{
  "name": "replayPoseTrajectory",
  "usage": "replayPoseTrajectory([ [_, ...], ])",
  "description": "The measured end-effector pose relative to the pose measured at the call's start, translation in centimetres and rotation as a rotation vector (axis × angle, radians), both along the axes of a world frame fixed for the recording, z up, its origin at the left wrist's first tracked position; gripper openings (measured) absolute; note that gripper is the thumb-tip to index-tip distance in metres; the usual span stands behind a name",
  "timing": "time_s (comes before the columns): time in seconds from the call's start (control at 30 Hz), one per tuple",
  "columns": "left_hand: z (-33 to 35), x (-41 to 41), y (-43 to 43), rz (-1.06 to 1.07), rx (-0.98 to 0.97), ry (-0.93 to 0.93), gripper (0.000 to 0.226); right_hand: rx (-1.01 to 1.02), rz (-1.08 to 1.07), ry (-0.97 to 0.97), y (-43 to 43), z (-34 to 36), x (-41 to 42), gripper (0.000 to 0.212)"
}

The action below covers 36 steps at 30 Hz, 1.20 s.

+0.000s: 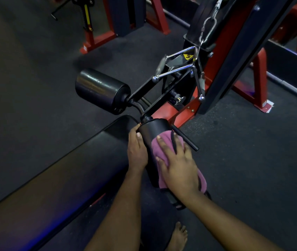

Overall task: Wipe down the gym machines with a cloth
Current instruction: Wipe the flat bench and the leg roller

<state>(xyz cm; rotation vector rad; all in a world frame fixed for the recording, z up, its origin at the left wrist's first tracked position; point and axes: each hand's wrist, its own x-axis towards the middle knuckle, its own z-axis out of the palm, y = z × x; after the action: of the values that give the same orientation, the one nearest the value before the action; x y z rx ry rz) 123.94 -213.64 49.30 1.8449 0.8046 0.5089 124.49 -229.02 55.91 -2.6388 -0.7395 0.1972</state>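
While cloth (155, 150) covers roller (153, 129), far end bare

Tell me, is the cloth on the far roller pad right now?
No, the right hand presses the pink cloth on the near roller pad; the far roller pad is bare.

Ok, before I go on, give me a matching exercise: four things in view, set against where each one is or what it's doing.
Things:
1 cloth
2 left hand
3 far roller pad
4 chrome handle

States:
A hangs from the carabiner
B grips the side of the near roller pad
C bare, with no hand on it
D pressed onto the near roller pad under the right hand

Pairs: 1-D, 2-B, 3-C, 4-A
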Motion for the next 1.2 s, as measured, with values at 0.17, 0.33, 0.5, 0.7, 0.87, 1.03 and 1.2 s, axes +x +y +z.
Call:
replayPoseTrajectory([
  [0.17, -1.2, 0.1, 0.4, 0.019, 0.042, -0.038, 0.037, 0.065, 0.000, 0.080, 5.1, -0.7, 7.1, 0.058],
  [0.33, -1.2, 0.1, 0.3, 0.015, 0.040, -0.018, 0.035, 0.277, -0.168, 0.361, 4.6, -1.6, 10.9, 0.056],
  [0.5, -1.8, -0.1, 0.9, -0.009, 0.012, -0.004, 0.030, 0.066, -0.011, 0.104, 1.0, 0.2, 2.6, 0.065],
  [0.7, -2.1, -0.2, 0.8, -0.003, 0.043, -0.011, 0.030, 0.299, -0.122, 0.404, 4.8, -2.7, 11.8, 0.052],
  [0.87, -2.1, -0.1, 1.0, 0.000, 0.065, 0.011, 0.034, 0.368, -0.202, 0.446, 1.7, -2.6, 9.5, 0.056],
  [1.03, -2.4, -0.1, 0.9, 0.006, 0.030, 0.028, 0.028, 0.072, -0.132, 0.149, 0.3, -0.4, 3.5, 0.059],
  [1.2, -2.2, -0.1, 0.9, 0.014, 0.084, 0.043, 0.029, 0.439, -0.247, 0.644, 2.3, -3.4, 11.8, 0.045],
])
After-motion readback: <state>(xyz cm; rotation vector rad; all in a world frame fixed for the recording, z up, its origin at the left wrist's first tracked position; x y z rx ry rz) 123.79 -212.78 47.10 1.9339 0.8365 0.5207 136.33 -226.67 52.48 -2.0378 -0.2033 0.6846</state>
